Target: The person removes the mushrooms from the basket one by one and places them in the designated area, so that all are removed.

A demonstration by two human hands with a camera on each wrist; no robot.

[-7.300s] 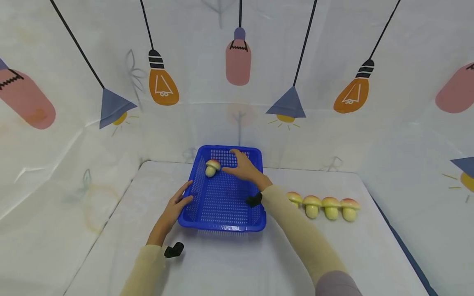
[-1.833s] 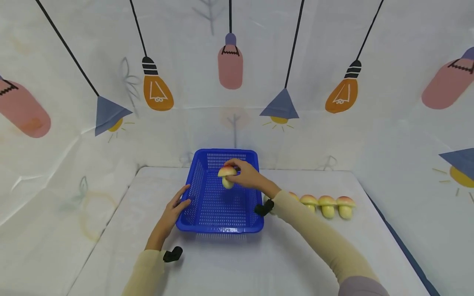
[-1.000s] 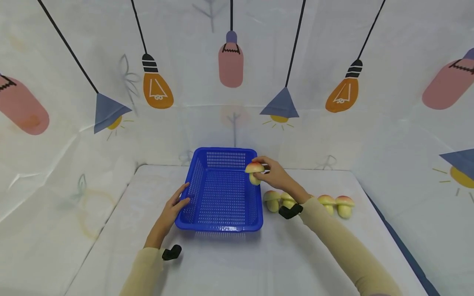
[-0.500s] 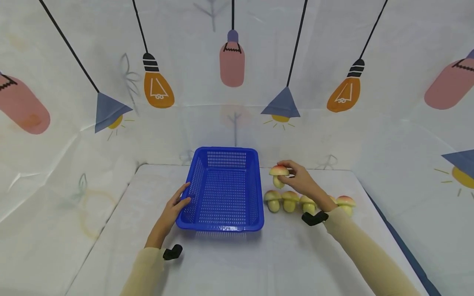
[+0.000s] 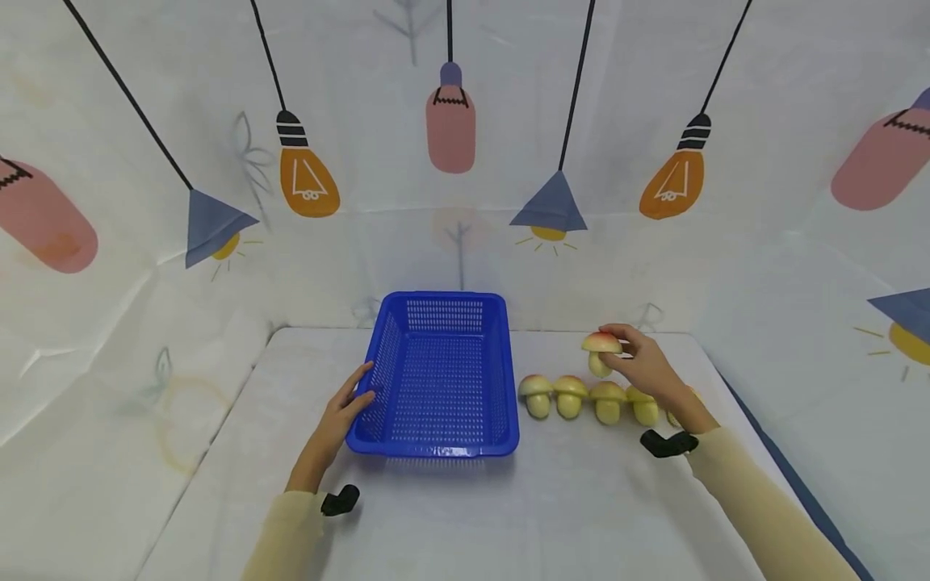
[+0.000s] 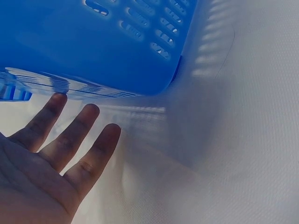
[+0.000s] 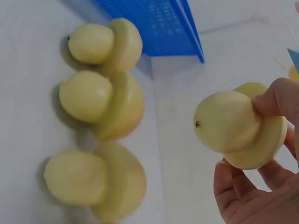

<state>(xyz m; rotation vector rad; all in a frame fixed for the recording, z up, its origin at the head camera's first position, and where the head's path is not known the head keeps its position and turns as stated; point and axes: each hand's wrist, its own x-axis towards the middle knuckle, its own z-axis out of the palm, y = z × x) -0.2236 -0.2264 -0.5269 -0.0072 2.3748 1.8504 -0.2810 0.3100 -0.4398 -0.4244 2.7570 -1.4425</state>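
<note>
My right hand (image 5: 649, 369) pinches a toy mushroom (image 5: 599, 343) with a pale stem and red-tinged cap. It is raised over the back of a row of similar mushrooms (image 5: 569, 397). In the right wrist view the thumb presses near the stem of the held mushroom (image 7: 229, 122), with the other fingers on its cap side. At the left side of the blue plastic basket (image 5: 443, 387), my left hand (image 5: 337, 420) rests with fingers extended. From the left wrist, straight fingers (image 6: 96, 158) show close along the basket's wall (image 6: 117, 51).
Several mushrooms stand in a row right of the basket, the rightmost partly hidden behind my right wrist. A white cloth table (image 5: 465, 524) lies underneath. Behind it rises a white sheet (image 5: 392, 250) printed with lamps. Both wrists carry a black device (image 5: 340, 500).
A mushroom lying in the basket was picked up by my right hand, lifted out over the right rim and carried rightward above the row. My left hand has stayed at the basket's left side.
</note>
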